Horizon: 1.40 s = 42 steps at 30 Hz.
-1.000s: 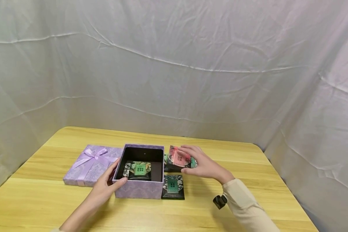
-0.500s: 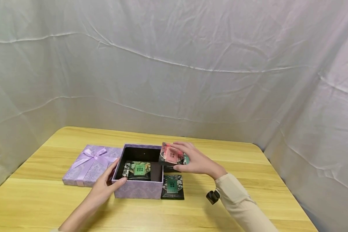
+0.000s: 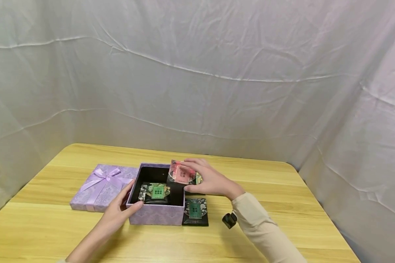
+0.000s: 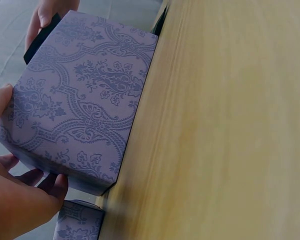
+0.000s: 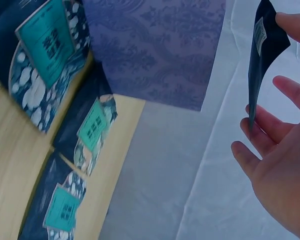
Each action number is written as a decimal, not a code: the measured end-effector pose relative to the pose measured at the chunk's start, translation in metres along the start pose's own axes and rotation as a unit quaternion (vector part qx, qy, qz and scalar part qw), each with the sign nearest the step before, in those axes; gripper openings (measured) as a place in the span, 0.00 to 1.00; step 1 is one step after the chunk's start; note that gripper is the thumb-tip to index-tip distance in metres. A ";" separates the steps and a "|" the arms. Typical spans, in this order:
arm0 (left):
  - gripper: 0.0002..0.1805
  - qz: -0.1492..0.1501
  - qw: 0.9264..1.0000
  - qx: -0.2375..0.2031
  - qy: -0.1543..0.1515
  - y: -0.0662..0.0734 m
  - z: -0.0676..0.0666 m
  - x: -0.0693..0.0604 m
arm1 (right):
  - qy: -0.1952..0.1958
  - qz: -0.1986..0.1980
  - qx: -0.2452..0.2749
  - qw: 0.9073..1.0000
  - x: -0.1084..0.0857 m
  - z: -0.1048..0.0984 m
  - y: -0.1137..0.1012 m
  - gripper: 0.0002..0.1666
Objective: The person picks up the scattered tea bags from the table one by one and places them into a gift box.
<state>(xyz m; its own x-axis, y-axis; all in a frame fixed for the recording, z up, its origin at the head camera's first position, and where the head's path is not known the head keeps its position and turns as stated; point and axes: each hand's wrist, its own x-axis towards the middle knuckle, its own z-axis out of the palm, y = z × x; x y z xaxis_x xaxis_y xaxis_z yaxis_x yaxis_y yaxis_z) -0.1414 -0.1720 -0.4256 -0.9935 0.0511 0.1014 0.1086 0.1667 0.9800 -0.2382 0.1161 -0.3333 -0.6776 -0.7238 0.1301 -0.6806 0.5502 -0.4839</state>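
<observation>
My left hand [image 3: 118,208] grips the near left corner of an open lilac box [image 3: 158,215], thumb at the front rim and fingers along its left side. In the left wrist view, fingers curl against the patterned box wall [image 4: 85,95]. Over the box's right rim, my right hand [image 3: 210,180] pinches a flat black packet with a pink label [image 3: 181,175] between thumb and fingers. The right wrist view catches that packet [image 5: 262,45] edge-on. Inside the box, a packet with a green label [image 3: 158,193] lies over another, partly covered one.
A packet with a teal label [image 3: 195,212] lies against the box's right side. Behind it, others are partly hidden under the right hand; one shows yellow-green [image 3: 199,178]. A lilac lid with a ribbon bow [image 3: 106,179] lies left of the box. Grey cloth [image 3: 197,73] hangs behind the table.
My right hand has carried the pink-labelled packet leftward, from above the packets beside the box to over its right rim. My left hand has stayed on the box.
</observation>
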 end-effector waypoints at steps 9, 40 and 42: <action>0.42 0.007 1.000 0.009 -0.001 -0.001 -0.001 0.000 | -0.007 0.006 0.032 0.999 0.017 0.015 -0.017 0.44; 0.42 0.003 1.000 -0.001 -0.006 0.002 0.000 0.001 | -0.034 0.018 0.089 0.995 0.051 0.039 -0.014 0.41; 0.42 0.004 1.000 0.001 -0.008 0.002 0.000 0.001 | -0.041 0.023 0.087 0.995 0.051 0.040 -0.014 0.41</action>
<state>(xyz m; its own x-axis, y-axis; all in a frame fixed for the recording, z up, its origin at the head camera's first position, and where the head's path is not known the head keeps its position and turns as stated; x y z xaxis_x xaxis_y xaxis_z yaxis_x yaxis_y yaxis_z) -0.1421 -0.1716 -0.4236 -0.9921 0.0675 0.1060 0.1161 0.1677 0.9790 -0.2520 0.0547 -0.3542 -0.6766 -0.7354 0.0368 -0.5866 0.5081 -0.6307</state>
